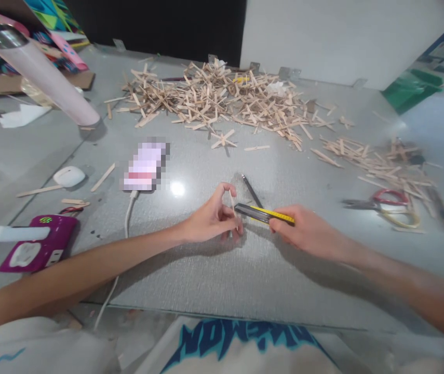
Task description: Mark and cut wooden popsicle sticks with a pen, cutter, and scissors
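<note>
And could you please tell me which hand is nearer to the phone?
Left. The left hand is below and right of the phone as pictured; the right hand, holding the yellow cutter, is farther right.

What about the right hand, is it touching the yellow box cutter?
Touching: the head view shows the right hand gripping one end of the box cutter.

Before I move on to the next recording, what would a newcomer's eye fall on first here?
Probably the big messy heap of wooden sticks along the back of the table. Next, near the middle, the yellow and black cutter in the right grip, its tip at or very near a thin stick in the left grip. The tall pale bottle at far left also stands out.
</note>
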Action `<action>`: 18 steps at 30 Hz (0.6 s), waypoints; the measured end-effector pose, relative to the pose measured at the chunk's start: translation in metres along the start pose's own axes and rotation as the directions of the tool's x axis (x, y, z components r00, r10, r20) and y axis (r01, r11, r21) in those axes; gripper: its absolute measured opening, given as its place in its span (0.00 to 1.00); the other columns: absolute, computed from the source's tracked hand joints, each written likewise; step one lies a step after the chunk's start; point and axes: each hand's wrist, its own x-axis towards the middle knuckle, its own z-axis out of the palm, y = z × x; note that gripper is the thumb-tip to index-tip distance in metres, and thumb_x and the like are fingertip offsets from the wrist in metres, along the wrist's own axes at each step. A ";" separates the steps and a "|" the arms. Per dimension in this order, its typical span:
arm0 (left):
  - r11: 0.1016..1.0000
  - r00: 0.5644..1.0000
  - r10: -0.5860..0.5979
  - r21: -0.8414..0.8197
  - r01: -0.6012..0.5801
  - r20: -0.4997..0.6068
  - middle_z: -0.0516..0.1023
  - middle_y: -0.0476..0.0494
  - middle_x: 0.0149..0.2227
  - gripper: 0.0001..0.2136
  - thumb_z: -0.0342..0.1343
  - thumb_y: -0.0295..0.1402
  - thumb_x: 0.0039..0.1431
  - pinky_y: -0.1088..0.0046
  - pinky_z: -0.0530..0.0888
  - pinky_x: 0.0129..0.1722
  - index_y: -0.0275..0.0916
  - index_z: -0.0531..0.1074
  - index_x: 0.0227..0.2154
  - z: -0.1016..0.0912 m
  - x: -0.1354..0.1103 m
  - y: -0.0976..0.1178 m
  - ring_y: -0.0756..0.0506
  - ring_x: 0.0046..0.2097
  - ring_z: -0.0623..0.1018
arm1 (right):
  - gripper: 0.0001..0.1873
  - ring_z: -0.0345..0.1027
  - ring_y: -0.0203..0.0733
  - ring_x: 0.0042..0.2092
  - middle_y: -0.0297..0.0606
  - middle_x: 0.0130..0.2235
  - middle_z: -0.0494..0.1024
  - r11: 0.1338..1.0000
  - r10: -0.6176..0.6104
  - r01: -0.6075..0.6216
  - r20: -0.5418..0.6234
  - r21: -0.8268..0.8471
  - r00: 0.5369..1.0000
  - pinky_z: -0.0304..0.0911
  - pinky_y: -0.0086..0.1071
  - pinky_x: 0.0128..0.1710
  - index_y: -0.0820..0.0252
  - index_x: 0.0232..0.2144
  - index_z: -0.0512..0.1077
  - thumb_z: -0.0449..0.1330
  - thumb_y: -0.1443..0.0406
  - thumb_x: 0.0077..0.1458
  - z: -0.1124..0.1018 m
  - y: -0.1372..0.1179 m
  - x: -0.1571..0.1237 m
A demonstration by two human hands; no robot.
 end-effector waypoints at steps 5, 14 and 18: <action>1.000 1.000 0.000 0.020 0.001 -0.024 0.85 0.55 0.34 0.21 0.62 0.35 0.71 0.80 0.72 0.25 0.51 0.51 0.49 0.003 0.000 -0.002 0.47 0.31 0.87 | 0.20 0.51 0.36 0.25 0.30 0.23 0.61 0.996 -0.030 0.027 -0.033 -0.090 0.999 0.44 0.34 0.25 0.54 0.24 0.64 0.58 0.53 0.66 -0.004 -0.005 -0.001; 0.997 1.000 0.010 0.072 -0.008 -0.021 0.85 0.54 0.34 0.19 0.58 0.30 0.71 0.81 0.73 0.23 0.50 0.50 0.48 0.002 0.000 -0.004 0.45 0.31 0.88 | 0.20 0.51 0.35 0.25 0.29 0.24 0.61 0.989 0.018 -0.015 0.020 -0.148 1.000 0.44 0.34 0.25 0.55 0.26 0.67 0.55 0.52 0.66 -0.009 -0.012 -0.003; 0.995 1.000 0.017 0.097 -0.017 -0.008 0.85 0.54 0.33 0.18 0.59 0.31 0.72 0.82 0.74 0.24 0.49 0.51 0.48 0.002 -0.001 -0.005 0.47 0.30 0.87 | 0.18 0.53 0.36 0.27 0.29 0.25 0.63 0.984 -0.001 0.005 0.023 -0.176 1.000 0.46 0.34 0.27 0.55 0.26 0.65 0.56 0.53 0.65 -0.010 -0.012 -0.004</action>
